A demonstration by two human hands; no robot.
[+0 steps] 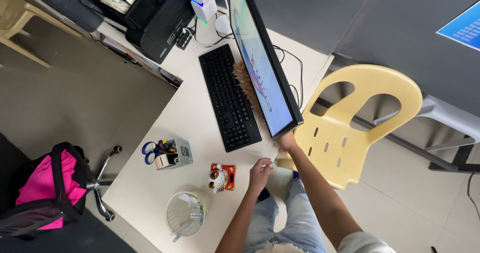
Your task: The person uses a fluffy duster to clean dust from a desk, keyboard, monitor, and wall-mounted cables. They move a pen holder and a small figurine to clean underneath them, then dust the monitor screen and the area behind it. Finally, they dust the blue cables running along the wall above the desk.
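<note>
Two hands here: the right hand (287,142) is closed around a feather duster (246,85) lying between the monitor (265,58) and keyboard (229,98), at 12 o'clock. The left hand (260,172) rests curled on the bench (150,183) edge, holding nothing; a cat figurine (218,179) sits at its 9 o'clock.

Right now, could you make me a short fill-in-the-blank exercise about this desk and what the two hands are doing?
1. The right hand holds a feather duster against the ____.
2. The left hand rests on the edge of the white ____.
3. The empty chair beside the desk is ____ in colour.
4. In front of the screen lies a black ____.

Missing words: monitor; desk; yellow; keyboard
</note>
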